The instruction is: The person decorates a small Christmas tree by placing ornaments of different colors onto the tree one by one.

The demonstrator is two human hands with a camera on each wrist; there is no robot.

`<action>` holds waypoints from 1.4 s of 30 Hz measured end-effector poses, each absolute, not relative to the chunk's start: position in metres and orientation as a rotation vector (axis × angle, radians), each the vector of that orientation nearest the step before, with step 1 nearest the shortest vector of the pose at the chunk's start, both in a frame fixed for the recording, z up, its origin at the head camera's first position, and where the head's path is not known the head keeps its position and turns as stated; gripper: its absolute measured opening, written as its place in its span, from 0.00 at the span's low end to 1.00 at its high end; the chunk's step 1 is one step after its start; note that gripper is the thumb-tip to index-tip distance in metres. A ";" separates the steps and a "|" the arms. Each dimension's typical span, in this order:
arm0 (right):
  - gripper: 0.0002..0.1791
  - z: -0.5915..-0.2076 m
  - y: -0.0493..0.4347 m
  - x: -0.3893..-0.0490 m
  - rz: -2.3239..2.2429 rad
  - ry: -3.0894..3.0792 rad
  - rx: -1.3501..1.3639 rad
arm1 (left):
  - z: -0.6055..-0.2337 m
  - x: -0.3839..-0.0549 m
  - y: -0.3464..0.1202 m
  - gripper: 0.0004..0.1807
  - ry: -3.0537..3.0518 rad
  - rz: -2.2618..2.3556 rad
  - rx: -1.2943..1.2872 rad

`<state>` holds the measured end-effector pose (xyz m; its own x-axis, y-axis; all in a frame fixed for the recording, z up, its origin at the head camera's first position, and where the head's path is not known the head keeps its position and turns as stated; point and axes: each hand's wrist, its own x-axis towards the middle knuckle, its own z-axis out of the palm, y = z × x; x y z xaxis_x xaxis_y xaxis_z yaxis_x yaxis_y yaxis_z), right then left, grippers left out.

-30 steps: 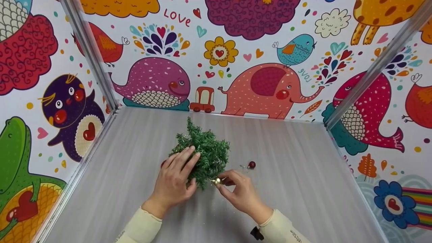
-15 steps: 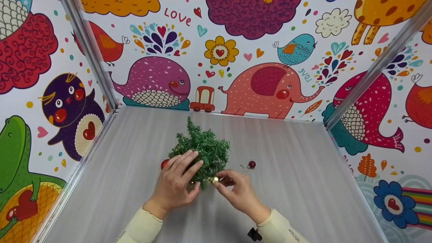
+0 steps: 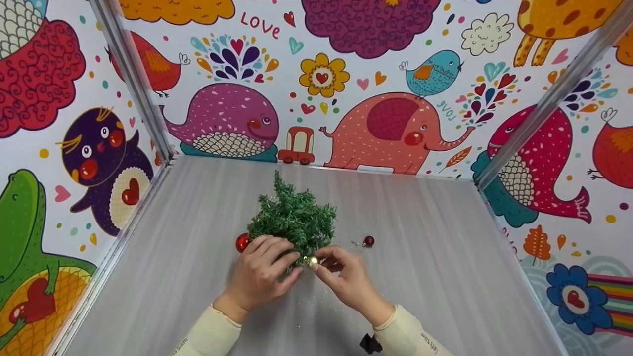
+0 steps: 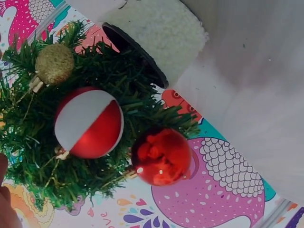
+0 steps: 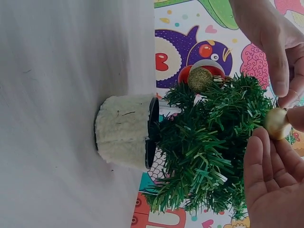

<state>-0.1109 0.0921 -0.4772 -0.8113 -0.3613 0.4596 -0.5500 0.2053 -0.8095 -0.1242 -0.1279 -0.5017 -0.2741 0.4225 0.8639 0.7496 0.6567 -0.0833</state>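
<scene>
A small artificial Christmas tree (image 3: 296,217) stands on the table in a pot (image 5: 124,133) wrapped in fuzzy white material. My right hand (image 3: 348,277) pinches a shiny gold bauble (image 5: 277,123) between thumb and fingers, at the tree's near side. Close beside it, my left hand (image 3: 264,269) has its thumb and forefinger together at what looks like the bauble's thin gold string (image 5: 293,92). On the tree's left side hang a red bauble (image 4: 161,156), a red-and-white bauble (image 4: 89,122) and a gold glitter bauble (image 4: 54,64).
A small dark red bauble (image 3: 369,241) lies on the grey table (image 3: 445,277) right of the tree. Printed cartoon panels (image 3: 316,29) wall in the back and both sides, with metal posts (image 3: 131,69) at the corners. Fine glitter specks dot the table near the hands.
My left hand has slid off the upper branches, down and right towards the gold bauble, uncovering the red bauble. The right hand has brought the gold bauble slightly up and left, closer to the tree.
</scene>
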 end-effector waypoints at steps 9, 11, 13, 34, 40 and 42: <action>0.09 -0.479 0.091 -0.112 1.690 -2.407 0.834 | -0.498 -0.126 -0.124 0.02 -1.931 -0.533 -0.895; 0.10 -0.481 0.091 -0.113 1.668 -2.423 0.846 | -0.498 -0.126 -0.123 0.02 -1.952 -0.561 -0.873; 0.11 -0.488 0.090 -0.115 1.620 -2.413 0.868 | -0.497 -0.126 -0.122 0.02 -1.972 -0.592 -0.854; 0.03 -0.509 0.077 -0.130 1.111 -2.069 0.977 | -0.494 -0.127 -0.116 0.03 -2.036 -0.657 -0.769; 0.09 -0.507 0.075 -0.131 1.076 -2.048 0.992 | -0.493 -0.128 -0.116 0.03 -1.999 -0.668 -0.765; 0.08 -0.508 0.074 -0.131 1.049 -2.057 0.990 | -0.493 -0.128 -0.116 0.03 -1.989 -0.675 -0.765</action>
<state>-0.1313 0.0743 -0.5076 -0.5276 -0.3382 0.7792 -0.8293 0.4039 -0.3862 -0.1284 -0.1160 -0.4928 -0.4271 0.2545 0.8677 0.7301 0.6632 0.1649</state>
